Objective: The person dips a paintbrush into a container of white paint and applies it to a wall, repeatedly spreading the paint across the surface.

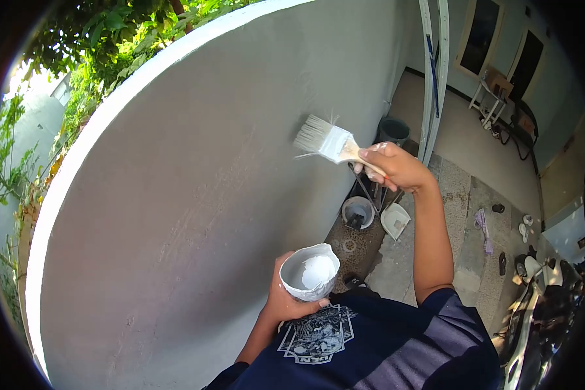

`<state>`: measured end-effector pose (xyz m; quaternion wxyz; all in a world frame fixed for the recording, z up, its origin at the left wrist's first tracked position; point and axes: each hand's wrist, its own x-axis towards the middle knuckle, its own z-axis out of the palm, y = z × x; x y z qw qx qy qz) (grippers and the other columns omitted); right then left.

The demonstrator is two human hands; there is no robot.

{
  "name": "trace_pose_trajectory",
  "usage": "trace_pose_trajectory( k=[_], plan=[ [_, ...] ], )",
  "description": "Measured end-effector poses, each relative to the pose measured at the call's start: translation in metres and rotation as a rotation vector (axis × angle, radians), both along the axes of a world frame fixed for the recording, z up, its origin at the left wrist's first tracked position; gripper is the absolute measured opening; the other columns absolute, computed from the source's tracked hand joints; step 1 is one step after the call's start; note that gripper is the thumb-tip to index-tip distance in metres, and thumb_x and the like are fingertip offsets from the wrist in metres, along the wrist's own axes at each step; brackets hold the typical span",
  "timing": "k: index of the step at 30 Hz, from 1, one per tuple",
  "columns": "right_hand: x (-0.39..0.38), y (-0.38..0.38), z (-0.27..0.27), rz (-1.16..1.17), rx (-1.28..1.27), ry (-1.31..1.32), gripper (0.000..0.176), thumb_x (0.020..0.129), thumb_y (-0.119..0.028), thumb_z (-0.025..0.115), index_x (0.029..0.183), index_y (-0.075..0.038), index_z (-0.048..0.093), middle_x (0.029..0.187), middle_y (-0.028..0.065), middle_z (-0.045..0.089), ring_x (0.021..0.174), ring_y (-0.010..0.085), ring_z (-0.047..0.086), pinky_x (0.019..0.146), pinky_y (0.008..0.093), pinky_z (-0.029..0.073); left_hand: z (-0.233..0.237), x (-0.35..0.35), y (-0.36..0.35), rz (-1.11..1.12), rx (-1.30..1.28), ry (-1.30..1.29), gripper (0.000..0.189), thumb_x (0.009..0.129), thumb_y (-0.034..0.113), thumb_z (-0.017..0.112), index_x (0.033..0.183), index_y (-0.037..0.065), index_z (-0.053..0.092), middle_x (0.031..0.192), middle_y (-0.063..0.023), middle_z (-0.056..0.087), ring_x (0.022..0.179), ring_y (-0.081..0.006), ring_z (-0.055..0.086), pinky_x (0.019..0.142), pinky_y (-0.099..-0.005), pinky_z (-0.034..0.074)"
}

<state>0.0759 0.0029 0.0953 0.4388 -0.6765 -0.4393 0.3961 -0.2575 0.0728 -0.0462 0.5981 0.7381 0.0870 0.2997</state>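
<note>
Dark navy short-sleeved T-shirt (pixel 396 344), pale framed graphic (pixel 317 335), partial lettering

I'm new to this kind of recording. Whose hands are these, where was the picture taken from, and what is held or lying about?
There is no machine here: these are a person's bare hands. The single picture comes from a camera on that person's head, looking forward and down. The left hand holds a rough-rimmed bowl with white material inside. The right hand grips a wide brush by its handle, bristles towards the grey wall; whether they touch it, I can't tell. On the ground beyond are a dark bucket, a dustpan and a purplish cloth.
</note>
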Motion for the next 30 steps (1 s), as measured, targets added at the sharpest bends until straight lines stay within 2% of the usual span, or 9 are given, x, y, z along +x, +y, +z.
trace_pose_trajectory(
  k=[2,6,14,18,22,24,26,28,30],
  plan=[
    [0.001,-0.003,0.001,-0.057,0.017,0.034,0.042,0.105,-0.032,0.05,0.097,0.004,0.069,0.054,-0.0014,0.049,0.036,0.0049,0.036,0.036,0.0225,0.031,0.0,-0.008,0.0,0.0,-0.036,0.011,0.107,0.063,0.027,0.097,0.142,-0.001,0.031,0.135,-0.0195,0.052,0.128,-0.0282,0.054,0.108,-0.0438,0.042],
    [-0.012,0.042,-0.011,0.087,-0.036,0.05,0.039,0.106,-0.029,0.051,0.097,0.006,0.067,0.059,-0.0009,0.052,0.036,0.0038,0.037,0.035,0.0204,0.032,-0.017,-0.02,0.002,0.009,-0.155,0.072,0.107,0.063,0.026,0.097,0.142,-0.001,0.031,0.137,-0.0202,0.051,0.129,-0.0284,0.054,0.109,-0.0434,0.042],
    [0.002,0.015,-0.015,-0.03,0.098,0.231,0.04,0.104,-0.031,0.054,0.1,0.006,0.067,0.059,-0.0012,0.05,0.035,0.0039,0.035,0.035,0.0206,0.028,-0.011,-0.032,0.0,0.09,-0.106,0.02,0.105,0.064,0.027,0.096,0.142,-0.002,0.031,0.135,-0.0212,0.052,0.127,-0.0298,0.055,0.109,-0.0448,0.042],
    [-0.006,0.035,-0.02,0.07,0.072,0.186,0.04,0.105,-0.032,0.054,0.099,0.006,0.067,0.06,-0.0014,0.051,0.035,0.003,0.035,0.035,0.0199,0.028,-0.015,-0.029,0.006,0.127,-0.108,0.054,0.108,0.061,0.027,0.097,0.142,-0.002,0.031,0.135,-0.0217,0.053,0.127,-0.03,0.055,0.109,-0.0447,0.042],
    [0.01,-0.002,-0.009,-0.048,0.108,0.154,0.038,0.105,-0.03,0.053,0.097,0.005,0.068,0.06,-0.0011,0.053,0.035,0.0029,0.034,0.035,0.0198,0.029,-0.008,-0.024,0.003,0.138,-0.074,0.03,0.108,0.062,0.026,0.096,0.142,-0.002,0.03,0.135,-0.0212,0.053,0.127,-0.0298,0.055,0.108,-0.0447,0.043],
    [0.009,0.02,-0.004,-0.025,0.131,0.166,0.038,0.105,-0.029,0.053,0.097,0.004,0.068,0.06,-0.0011,0.053,0.035,0.0029,0.034,0.034,0.0196,0.028,-0.007,-0.018,0.001,0.147,-0.085,0.03,0.108,0.062,0.026,0.096,0.143,-0.002,0.029,0.135,-0.021,0.053,0.127,-0.0297,0.055,0.108,-0.0447,0.043],
    [0.0,0.053,-0.01,0.127,0.068,0.031,0.038,0.105,-0.029,0.054,0.096,0.005,0.067,0.061,-0.0008,0.054,0.034,0.0023,0.036,0.032,0.0181,0.028,-0.007,-0.013,-0.002,0.139,-0.086,0.092,0.107,0.062,0.026,0.096,0.142,-0.001,0.03,0.135,-0.0204,0.052,0.127,-0.0293,0.055,0.108,-0.0443,0.043],
    [0.008,0.045,-0.014,0.136,0.089,0.103,0.038,0.105,-0.03,0.054,0.096,0.005,0.067,0.061,-0.0008,0.053,0.034,0.0024,0.036,0.032,0.0175,0.028,-0.005,-0.005,-0.004,0.128,-0.069,0.078,0.108,0.062,0.026,0.096,0.142,-0.001,0.03,0.135,-0.0201,0.052,0.127,-0.0291,0.055,0.108,-0.0441,0.043],
    [0.009,0.015,-0.004,-0.021,0.155,0.103,0.041,0.106,-0.03,0.051,0.099,0.007,0.067,0.059,-0.0011,0.052,0.035,0.0023,0.035,0.033,0.0191,0.028,-0.003,0.003,-0.006,0.129,-0.057,0.056,0.108,0.062,0.026,0.096,0.142,-0.001,0.03,0.135,-0.0198,0.052,0.127,-0.0289,0.055,0.108,-0.0438,0.043]
  ],
)
